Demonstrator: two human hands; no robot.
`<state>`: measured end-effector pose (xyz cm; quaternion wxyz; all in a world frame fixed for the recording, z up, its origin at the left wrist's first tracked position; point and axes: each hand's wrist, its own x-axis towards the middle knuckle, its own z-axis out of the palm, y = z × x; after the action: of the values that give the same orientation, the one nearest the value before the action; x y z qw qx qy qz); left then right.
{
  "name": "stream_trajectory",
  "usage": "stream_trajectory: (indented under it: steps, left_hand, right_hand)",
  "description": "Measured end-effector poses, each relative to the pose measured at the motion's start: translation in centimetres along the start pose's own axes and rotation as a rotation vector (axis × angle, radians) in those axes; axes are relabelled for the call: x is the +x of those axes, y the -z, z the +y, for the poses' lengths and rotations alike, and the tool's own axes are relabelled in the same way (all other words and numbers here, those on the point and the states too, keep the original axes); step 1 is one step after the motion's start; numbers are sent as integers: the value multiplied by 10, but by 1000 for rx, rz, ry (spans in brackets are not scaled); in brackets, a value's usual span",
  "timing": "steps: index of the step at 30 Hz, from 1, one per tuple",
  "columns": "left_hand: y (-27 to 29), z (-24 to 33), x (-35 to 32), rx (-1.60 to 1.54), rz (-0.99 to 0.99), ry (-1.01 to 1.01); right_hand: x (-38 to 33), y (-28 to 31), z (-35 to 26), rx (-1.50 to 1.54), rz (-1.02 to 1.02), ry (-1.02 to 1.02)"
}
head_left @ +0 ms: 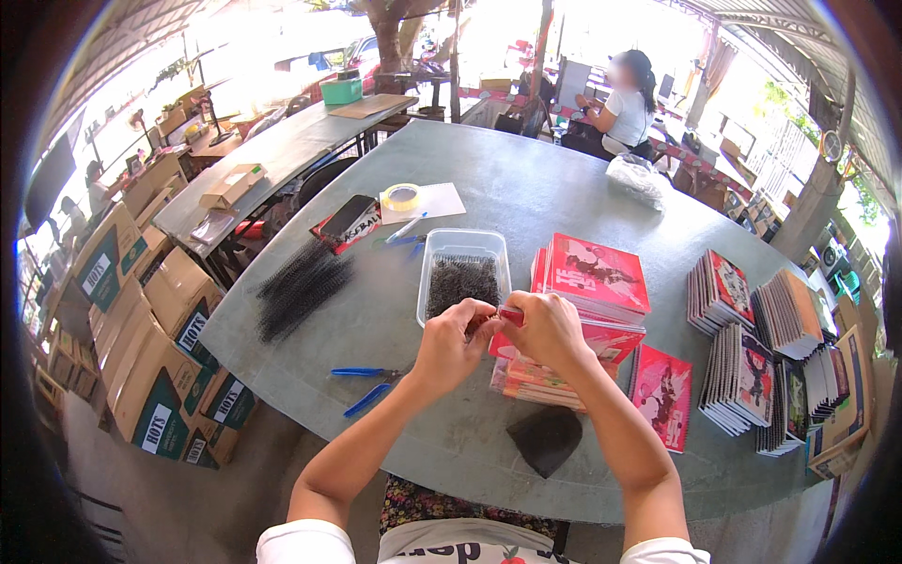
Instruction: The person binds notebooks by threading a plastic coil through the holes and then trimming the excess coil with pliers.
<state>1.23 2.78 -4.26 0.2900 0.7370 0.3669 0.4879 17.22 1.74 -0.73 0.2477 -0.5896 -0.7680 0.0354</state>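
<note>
My left hand and my right hand meet fingertip to fingertip at the near right corner of a clear plastic tub. Both are closed in a pinch. A small red piece shows at the right fingertips; its kind is hard to make out, and whatever the left fingers pinch is hidden. Many small black pieces fill the tub. Beside and partly behind my right hand stands a stack of red spiral notebooks. Blue-handled pliers lie left of my left forearm, their jaws partly covered.
Black spiral wires lie left of the tub, near a phone and a tape roll. A dark pouch-like thing and a red notebook lie near. More notebook stacks stand right. Cartons flank the table; a person sits beyond.
</note>
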Motion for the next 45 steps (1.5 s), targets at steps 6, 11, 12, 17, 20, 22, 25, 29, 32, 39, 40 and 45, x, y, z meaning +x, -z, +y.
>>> stream_trajectory:
  steps: [6,11,12,17,20,22,25,29,32,39,40,45]
  left_hand:
    - [-7,1,2,95,102,-78]
    - [-3,-4,8,456,156,-437]
    - [1,-2,10,331,90,-321]
    - [46,-23,25,260,-427,60]
    - [28,0,29,196,-142,-238]
    - [41,8,34,139,-294,21]
    - [58,-12,28,225,-419,188]
    - [48,0,33,170,-191,-232]
    - [56,-2,36,171,-542,266]
    - [54,-4,31,249,-186,-108]
    - [57,-7,29,307,-195,-156]
    - [-8,24,-15,322,-253,-279]
  right_hand:
    - [-3,2,7,248,3,28]
    - [-7,7,-5,163,-3,9]
    - [-6,10,-9,102,2,-11]
    - [-10,0,5,38,55,-19]
    - [-7,-20,-3,79,378,190]
    - [-2,-19,3,120,461,204]
    - [-3,-17,-2,126,541,217]
    - [-6,-21,4,65,298,292]
    - [-6,-12,10,262,358,206]
    - [1,-6,4,232,184,188]
    - [1,-5,2,234,186,194]
    - [7,-19,22,297,69,190]
